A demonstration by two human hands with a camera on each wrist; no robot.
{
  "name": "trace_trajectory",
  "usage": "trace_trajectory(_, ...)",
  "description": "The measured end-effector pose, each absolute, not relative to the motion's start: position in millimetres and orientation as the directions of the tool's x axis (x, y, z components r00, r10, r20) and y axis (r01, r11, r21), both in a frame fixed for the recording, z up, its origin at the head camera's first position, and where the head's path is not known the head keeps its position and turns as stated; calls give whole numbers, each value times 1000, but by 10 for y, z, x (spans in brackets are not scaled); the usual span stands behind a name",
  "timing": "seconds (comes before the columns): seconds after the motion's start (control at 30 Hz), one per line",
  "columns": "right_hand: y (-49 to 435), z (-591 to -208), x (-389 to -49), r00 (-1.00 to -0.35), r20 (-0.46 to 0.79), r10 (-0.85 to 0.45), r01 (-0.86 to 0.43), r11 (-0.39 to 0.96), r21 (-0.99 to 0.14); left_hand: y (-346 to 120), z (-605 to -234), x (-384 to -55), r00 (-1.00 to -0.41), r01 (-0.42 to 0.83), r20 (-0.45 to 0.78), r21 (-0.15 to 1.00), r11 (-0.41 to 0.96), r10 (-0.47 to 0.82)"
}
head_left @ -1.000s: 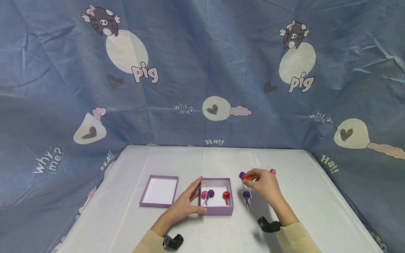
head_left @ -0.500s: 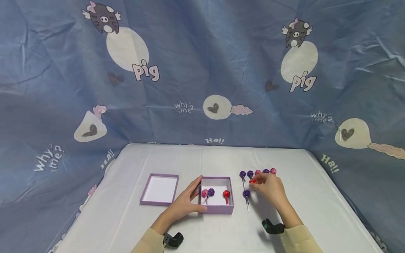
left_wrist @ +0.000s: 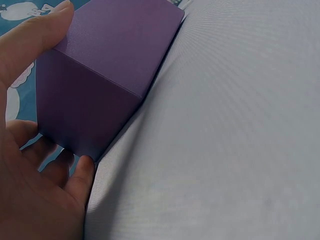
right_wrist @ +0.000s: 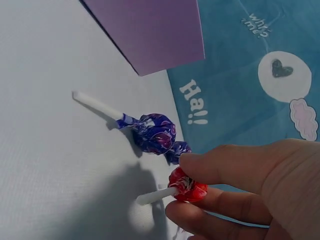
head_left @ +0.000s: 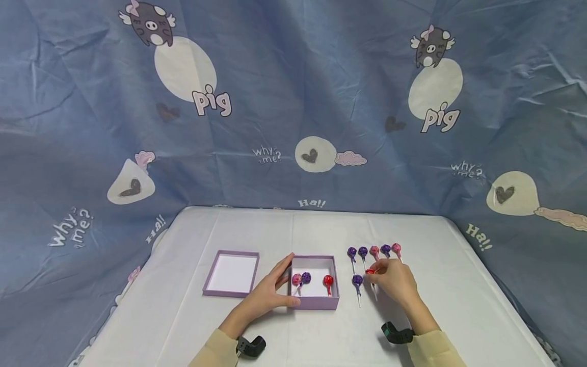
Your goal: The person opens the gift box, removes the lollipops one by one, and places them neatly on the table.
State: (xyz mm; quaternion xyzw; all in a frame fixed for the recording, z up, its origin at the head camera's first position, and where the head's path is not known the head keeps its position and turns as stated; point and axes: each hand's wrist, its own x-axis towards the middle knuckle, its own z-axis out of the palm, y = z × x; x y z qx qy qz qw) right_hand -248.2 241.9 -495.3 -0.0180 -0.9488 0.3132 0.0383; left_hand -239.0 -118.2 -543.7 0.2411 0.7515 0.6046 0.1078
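Observation:
My right hand [head_left: 395, 279] pinches a red lollipop [right_wrist: 186, 186] by its wrapped head, its white stick pointing free in the right wrist view. Beside it on the white table lies a purple lollipop [head_left: 357, 280]. My left hand [head_left: 266, 296] grips the left side of a lilac box [head_left: 316, 304], thumb at the front and fingers along the side and back. In the left wrist view the box's outer walls [left_wrist: 100, 95] sit between thumb and fingers. Inside the box are a pink lollipop [head_left: 296, 279], a purple one [head_left: 305, 278] and, farther right, a red one [head_left: 328, 281].
A shallow lilac-rimmed lid [head_left: 231, 273] lies left of the box with its white inside up. Behind my right hand, several purple and pink lollipops form a row, from a purple one [head_left: 351, 252] to a pink one [head_left: 396, 248]. A blue printed cloth [head_left: 275, 102] hangs behind the table.
My right hand has moved rightward and nearer with the red lollipop, from the back row to beside the purple one in front. The left hand and box stay put.

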Motion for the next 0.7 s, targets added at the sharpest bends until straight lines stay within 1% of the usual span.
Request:
trace_trajectory(0.4, 2449, -5031, -2457, -998, 29, 57, 29, 800, -599, -1176, -5426, -2397, -860, 229, 123, 960, 160, 495)
trace_trajectory(0.7, 2448, -5080, -2472, -999, 34, 39, 12, 811, -585, -1175, -5421, -2385, -861, 231, 129, 961, 152, 491)
